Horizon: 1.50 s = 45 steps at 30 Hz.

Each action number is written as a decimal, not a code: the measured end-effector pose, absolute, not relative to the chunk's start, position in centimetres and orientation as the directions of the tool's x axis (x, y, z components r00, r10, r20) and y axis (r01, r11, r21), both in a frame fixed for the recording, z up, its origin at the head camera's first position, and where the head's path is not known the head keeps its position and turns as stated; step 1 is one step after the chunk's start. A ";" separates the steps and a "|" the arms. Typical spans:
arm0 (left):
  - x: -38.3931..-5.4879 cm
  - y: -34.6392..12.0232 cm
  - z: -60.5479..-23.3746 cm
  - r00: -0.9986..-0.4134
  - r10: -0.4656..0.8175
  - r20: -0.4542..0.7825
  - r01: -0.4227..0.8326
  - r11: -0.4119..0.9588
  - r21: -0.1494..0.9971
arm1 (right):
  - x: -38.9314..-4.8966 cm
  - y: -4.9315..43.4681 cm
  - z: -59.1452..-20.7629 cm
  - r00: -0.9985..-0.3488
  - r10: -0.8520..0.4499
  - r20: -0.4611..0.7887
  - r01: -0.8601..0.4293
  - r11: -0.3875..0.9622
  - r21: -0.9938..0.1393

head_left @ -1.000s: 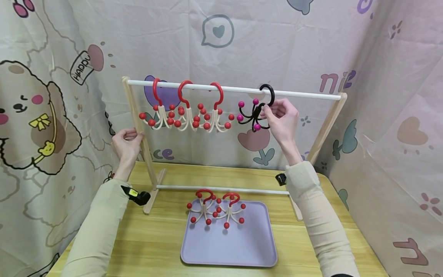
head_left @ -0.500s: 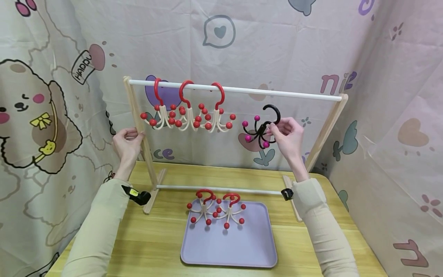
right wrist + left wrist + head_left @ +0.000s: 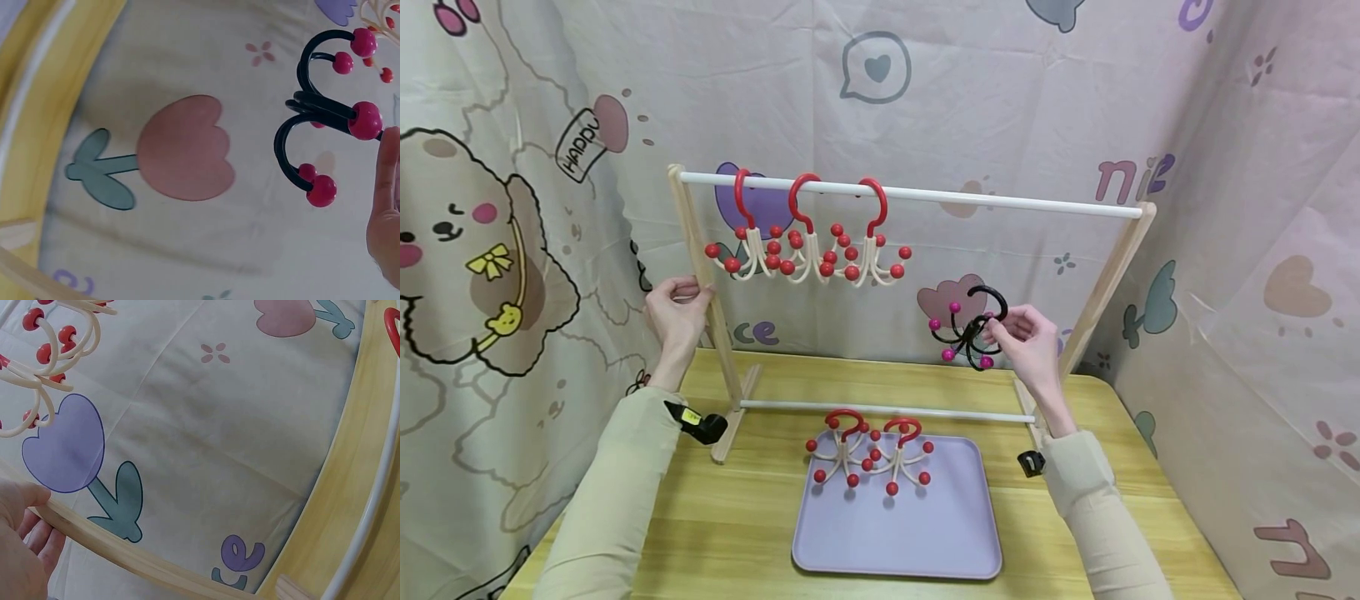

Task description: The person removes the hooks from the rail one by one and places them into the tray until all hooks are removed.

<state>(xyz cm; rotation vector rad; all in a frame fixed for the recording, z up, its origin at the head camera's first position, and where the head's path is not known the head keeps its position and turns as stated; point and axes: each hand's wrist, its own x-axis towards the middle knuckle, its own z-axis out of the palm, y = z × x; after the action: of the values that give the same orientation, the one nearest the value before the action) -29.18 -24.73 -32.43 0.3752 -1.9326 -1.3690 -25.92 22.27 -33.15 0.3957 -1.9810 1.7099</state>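
Note:
My right hand (image 3: 1030,346) pinches a black multi-arm hook hanger (image 3: 973,333) with magenta ball tips. It is held below the rack's white top rail (image 3: 1015,202), apart from it. In the right wrist view the black hanger's (image 3: 312,115) curved arms and balls show beside the fingers; its hook is hidden there. My left hand (image 3: 677,317) grips the wooden left post (image 3: 718,333) of the rack between thumb and fingers, also seen on the post (image 3: 112,547) in the left wrist view. Three cream hangers with red hooks and red balls, one being the middle hanger (image 3: 808,242), hang on the rail's left half.
A lilac tray (image 3: 902,542) lies on the wooden table (image 3: 715,517) in front of the rack. Two red-and-cream hangers, including the right one (image 3: 897,458), sit at its back left. The rack's lower white rail (image 3: 955,412) runs behind the tray. A printed curtain surrounds the table.
The black hanger has come off the top rail in my right hand and moved down, slightly to the right. My left hand stays on the post, and the red hangers keep their places.

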 end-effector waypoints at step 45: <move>-29.1 -24.6 -32.5 -0.681 -0.601 0.418 0.178 0.418 0.891 | -23.3 27.0 -45.1 -0.883 -0.374 0.284 -0.346 0.109 -0.932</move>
<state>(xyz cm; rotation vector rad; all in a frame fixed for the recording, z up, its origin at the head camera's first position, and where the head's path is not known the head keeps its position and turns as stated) -29.05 -24.63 -32.53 0.3592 -1.9325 -1.3343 -23.35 27.00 -45.10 0.7646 -2.3558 1.9682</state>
